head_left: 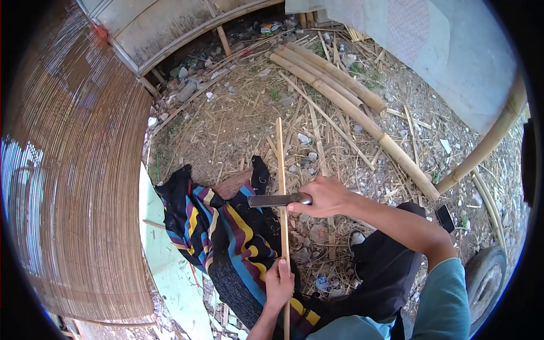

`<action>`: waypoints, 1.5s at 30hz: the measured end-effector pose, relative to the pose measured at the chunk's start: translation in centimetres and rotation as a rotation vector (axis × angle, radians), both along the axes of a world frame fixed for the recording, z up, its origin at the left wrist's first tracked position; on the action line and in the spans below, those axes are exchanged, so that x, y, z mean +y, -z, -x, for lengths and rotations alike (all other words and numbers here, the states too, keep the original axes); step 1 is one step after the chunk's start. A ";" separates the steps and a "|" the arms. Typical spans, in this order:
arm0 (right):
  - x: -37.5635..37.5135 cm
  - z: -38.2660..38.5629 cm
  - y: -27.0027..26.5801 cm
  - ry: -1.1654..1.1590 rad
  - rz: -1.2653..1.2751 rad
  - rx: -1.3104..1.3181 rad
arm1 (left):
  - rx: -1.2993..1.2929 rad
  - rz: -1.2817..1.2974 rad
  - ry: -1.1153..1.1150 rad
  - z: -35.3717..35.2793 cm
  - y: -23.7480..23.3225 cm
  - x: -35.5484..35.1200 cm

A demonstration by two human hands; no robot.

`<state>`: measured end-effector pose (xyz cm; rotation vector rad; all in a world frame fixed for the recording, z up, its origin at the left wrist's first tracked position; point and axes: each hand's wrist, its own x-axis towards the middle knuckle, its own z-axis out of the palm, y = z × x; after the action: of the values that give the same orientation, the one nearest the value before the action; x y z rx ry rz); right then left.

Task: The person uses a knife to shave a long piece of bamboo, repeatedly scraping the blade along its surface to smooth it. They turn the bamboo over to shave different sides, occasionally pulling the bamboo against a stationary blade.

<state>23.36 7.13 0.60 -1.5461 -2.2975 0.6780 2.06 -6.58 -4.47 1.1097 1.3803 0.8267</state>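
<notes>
My left hand is closed around the lower part of a long, narrow bamboo strip, thumb along its side. The strip points away from me, almost straight up the view. In my right hand is a knife with a broad flat blade and a metal collar. Its blade points left and crosses the strip about midway. Beneath the strip, a striped cloth in black, blue, yellow and maroon lies over my leg area. A brown block shows partly behind the cloth.
Thick bamboo poles lie at the upper right, among shavings and rubble. A woven bamboo screen stands at left, beside a pale green board. A phone and a tyre are at right.
</notes>
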 end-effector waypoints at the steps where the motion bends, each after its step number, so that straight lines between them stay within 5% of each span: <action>1: 0.0 0.1 0.2 0.040 0.060 0.033 | -0.055 0.043 0.008 0.1 -0.1 -0.1; 6: 0.9 0.1 1.1 0.130 -0.198 0.363 | -0.050 0.006 0.096 -0.4 -0.5 -0.1; 12: 1.7 1.1 2.3 0.404 0.168 0.821 | 0.113 -0.224 0.203 -0.6 -1.0 0.8; 14: 1.1 1.5 1.1 0.415 0.086 0.811 | 0.188 -0.187 0.310 0.3 -1.5 3.1; 19: -0.9 2.8 -0.6 0.202 -0.120 0.663 | -0.167 0.091 0.238 -1.9 -5.8 7.8; 22: -1.4 1.9 -1.9 0.062 -0.241 0.555 | -0.266 0.024 0.161 -1.8 -4.8 8.2; 24: -1.8 1.5 -2.3 0.012 -0.229 0.194 | -0.231 -0.001 0.113 -2.1 -4.4 8.2; 32: -2.9 1.6 -1.7 -0.133 -0.175 -0.011 | -0.024 -0.173 -0.010 -2.7 -3.5 7.5; 35: -2.1 1.2 -0.7 -0.060 -0.305 0.059 | 0.214 -0.290 0.094 -2.4 -3.4 6.4; 38: 1.7 -1.4 -1.7 0.212 -0.142 0.090 | 0.197 -0.231 0.136 -3.6 -2.7 4.3; 43: -1.1 -0.4 -0.4 -0.061 -0.034 0.236 | 0.090 -0.179 0.100 -3.1 -2.8 6.3; 45: -3.1 1.3 -0.9 -0.192 -0.074 0.068 | 0.016 -0.124 0.051 -2.4 -2.6 6.6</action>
<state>22.02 4.04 1.49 -1.2624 -2.4110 0.6730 4.46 0.05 -1.85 1.2438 1.3230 0.8777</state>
